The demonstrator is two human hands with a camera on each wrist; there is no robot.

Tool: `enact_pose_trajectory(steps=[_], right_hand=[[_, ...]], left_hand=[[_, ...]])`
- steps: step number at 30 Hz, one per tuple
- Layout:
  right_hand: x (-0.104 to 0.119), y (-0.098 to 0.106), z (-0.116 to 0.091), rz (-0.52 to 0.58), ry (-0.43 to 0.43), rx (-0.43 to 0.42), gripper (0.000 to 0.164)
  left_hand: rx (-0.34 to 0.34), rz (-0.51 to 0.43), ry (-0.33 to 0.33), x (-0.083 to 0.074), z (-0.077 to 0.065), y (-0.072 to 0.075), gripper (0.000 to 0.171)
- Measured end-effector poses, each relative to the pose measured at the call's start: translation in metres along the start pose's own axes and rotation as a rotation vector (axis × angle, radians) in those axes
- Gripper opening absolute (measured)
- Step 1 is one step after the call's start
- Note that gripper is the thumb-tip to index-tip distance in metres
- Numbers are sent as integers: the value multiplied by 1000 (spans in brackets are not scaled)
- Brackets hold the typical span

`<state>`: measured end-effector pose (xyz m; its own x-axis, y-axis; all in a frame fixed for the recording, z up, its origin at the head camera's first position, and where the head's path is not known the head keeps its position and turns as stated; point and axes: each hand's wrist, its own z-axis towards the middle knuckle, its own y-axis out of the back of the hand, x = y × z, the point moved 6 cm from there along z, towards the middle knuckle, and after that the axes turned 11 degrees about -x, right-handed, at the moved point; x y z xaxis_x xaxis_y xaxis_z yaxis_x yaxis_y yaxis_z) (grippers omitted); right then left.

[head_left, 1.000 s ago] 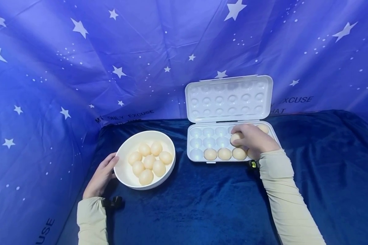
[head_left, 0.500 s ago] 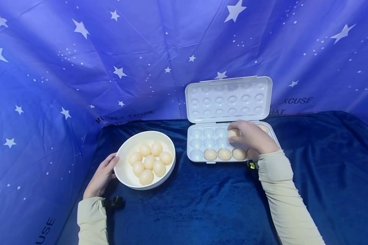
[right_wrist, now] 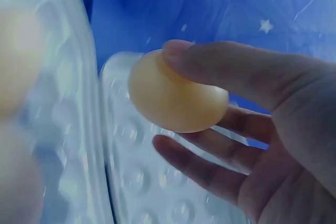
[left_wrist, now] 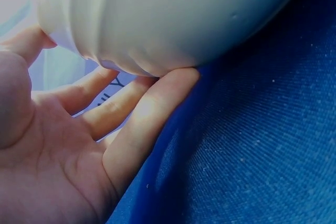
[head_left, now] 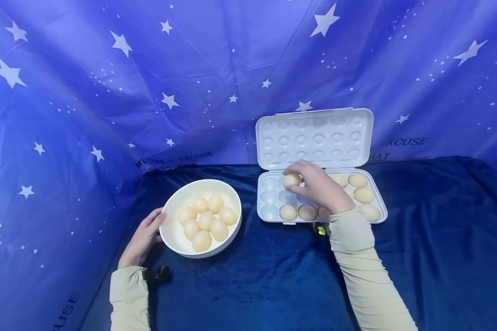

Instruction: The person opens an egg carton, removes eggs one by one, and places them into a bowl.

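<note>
In the head view a white bowl [head_left: 178, 243] with several pale eggs [head_left: 206, 221] stands tilted on the left. My left hand [head_left: 142, 239] holds it by the left side, thumb at the rim; the left wrist view shows fingers [left_wrist: 152, 114] against the outside wall. My right hand [head_left: 316, 184] pinches one egg [head_left: 291, 180] over the back row of an open egg carton [head_left: 260, 218]. The right wrist view has that egg between thumb and fingers, in front of the dimpled lid [right_wrist: 157, 182]. Other eggs [head_left: 364, 195] sit in the carton's right part and front row; my hand hides some cups.
Behind the carton base its lid stands raised against a blue star-printed curtain [head_left: 215, 59]. Dark blue cloth [head_left: 248, 285] covers the table. A black strap mount [head_left: 161, 274] sits at my left wrist.
My right hand has moved left along the carton's back row with the egg, uncovering eggs on the right side. The left hand keeps its hold on the bowl. The head view has shifted slightly.
</note>
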<state>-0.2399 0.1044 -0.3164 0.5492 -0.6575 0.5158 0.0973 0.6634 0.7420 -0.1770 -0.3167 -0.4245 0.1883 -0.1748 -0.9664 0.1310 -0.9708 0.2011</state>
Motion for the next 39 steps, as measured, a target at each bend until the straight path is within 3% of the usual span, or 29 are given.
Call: enact_pose_trajectory(steps=[7, 15, 28, 39], right_hand=[[36, -7, 17, 61, 32, -48, 30], [66, -18, 22, 94, 57, -39, 26], [80, -31, 17, 153, 28, -27, 25], [112, -60, 16, 156, 184, -43, 28]], left_hand=[[-10, -4, 21, 6, -2, -3, 52], [-16, -14, 15, 5, -2, -4, 47], [21, -46, -6, 1, -2, -7, 37], [17, -38, -7, 0, -4, -2, 30]])
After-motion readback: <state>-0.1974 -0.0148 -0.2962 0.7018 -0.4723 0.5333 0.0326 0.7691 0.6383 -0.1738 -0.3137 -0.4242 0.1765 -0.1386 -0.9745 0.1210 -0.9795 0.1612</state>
